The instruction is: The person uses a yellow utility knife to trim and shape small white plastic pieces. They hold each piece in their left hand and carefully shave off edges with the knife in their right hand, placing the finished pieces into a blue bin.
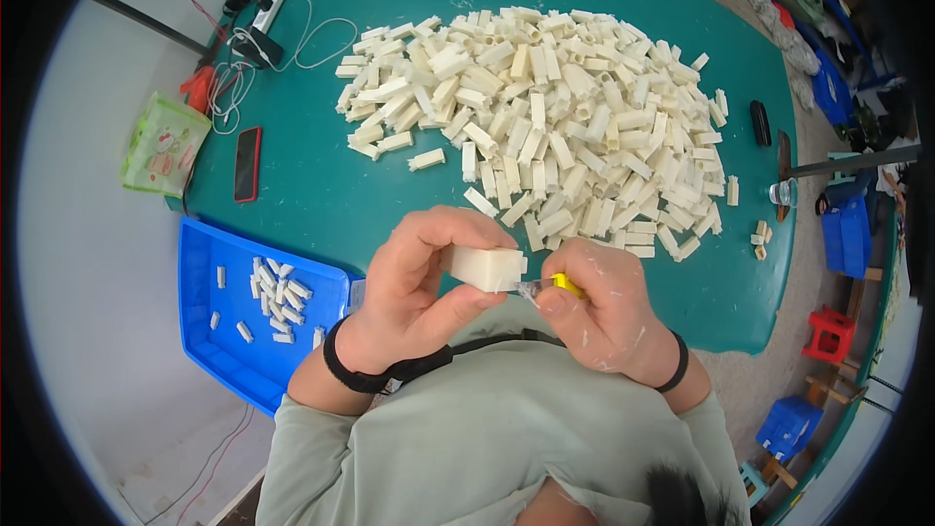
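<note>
My left hand [421,278] is closed around a cream, box-shaped plastic piece [485,269], holding it between thumb and fingers in front of my chest. In my right hand [606,304] is a utility knife [568,284] with a yellow handle. Its blade meets the lower right end of the piece, where a thin shaving hangs. White flecks stick to my right hand. Beyond both hands lies a large heap of similar cream pieces [575,117] on the green table [292,127]. Several loose pieces lie along the heap's edges.
At the left, a blue tray [200,331] holds several pale pieces. Behind it lie a red-edged phone [247,165], a green-and-white bag [164,148] and a power strip [271,10] with tangled cables. A black case [760,124] and clear glass [782,194] sit near the right edge.
</note>
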The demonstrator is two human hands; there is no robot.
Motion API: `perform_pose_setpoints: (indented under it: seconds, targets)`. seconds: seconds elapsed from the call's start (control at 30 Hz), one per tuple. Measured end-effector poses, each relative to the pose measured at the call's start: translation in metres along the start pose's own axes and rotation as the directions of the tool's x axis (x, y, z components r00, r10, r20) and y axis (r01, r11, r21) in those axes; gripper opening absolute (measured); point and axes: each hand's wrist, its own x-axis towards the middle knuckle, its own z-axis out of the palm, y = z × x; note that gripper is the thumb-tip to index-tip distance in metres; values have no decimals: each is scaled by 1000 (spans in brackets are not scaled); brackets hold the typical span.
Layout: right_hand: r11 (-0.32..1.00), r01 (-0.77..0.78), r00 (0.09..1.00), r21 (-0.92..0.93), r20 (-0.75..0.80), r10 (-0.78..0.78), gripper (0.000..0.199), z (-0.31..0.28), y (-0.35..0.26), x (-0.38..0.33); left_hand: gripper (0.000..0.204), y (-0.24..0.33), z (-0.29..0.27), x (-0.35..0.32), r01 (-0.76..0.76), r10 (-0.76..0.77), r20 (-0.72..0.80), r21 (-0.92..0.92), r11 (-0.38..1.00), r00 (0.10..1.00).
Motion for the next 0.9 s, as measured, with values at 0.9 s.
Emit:
perform_pose_setpoints:
  seconds: [0.9]
  targets:
    - [978,-205,974,-40,-112,199,32,-1,1,0,33,15,-2,-5,263,-260,42,-204,943,965]
